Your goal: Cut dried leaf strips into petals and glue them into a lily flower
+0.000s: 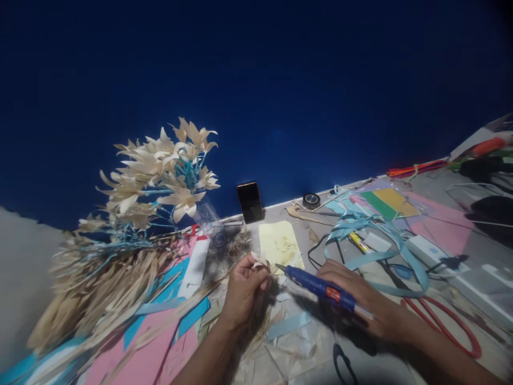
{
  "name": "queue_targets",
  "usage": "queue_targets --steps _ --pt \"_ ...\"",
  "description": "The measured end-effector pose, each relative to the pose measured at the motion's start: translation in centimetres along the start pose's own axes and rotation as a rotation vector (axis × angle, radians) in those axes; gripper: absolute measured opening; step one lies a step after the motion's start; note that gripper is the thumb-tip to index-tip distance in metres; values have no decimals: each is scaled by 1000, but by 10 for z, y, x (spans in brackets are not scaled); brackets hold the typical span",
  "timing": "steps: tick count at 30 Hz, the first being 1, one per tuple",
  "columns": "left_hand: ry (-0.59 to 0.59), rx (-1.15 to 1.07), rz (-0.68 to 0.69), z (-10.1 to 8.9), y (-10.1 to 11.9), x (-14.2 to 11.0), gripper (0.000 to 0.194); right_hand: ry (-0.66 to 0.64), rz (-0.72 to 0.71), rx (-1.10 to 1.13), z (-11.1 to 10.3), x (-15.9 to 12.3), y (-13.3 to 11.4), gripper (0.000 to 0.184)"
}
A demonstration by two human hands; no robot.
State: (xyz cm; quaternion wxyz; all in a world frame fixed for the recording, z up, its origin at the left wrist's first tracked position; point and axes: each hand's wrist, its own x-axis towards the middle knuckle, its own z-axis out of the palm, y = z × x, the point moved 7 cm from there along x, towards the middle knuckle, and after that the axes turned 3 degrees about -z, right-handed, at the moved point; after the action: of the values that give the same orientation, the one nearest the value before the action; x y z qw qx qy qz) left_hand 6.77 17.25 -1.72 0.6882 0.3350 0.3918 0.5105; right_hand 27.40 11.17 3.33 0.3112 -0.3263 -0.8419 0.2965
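Observation:
Between the thumb and fingers of my left hand [244,289] is a small cream petal piece [259,261], pinched near the middle of the table. My right hand [356,297] grips a blue glue gun [320,286], its tip pointing left, close to the petal piece. Under the tip lies a pale yellow sheet [280,243] with smears and bits on it. At the left stands a bunch of cream husk-like flowers [160,171] on light blue stems, apart from both hands.
A phone [250,202] leans on the blue wall. Dried husk strips [100,278] cover the left side over pink and blue paper. Light blue ribbon [401,256], red-handled scissors [452,326] and a white power strip [433,251] lie at right. A tape roll [311,200] is at the back.

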Motion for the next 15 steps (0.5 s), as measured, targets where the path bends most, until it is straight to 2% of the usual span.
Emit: queue_targets --steps 5,11,15 --pt "27 8 -3 -2 1 -2 29 16 36 -40 -2 1 5 37" --pt "28 -54 -21 0 0 -3 32 -13 -4 -49 0 2 -3 31" --pt "61 -85 -26 -1 4 -5 36 -29 37 -311 0 4 21 28"
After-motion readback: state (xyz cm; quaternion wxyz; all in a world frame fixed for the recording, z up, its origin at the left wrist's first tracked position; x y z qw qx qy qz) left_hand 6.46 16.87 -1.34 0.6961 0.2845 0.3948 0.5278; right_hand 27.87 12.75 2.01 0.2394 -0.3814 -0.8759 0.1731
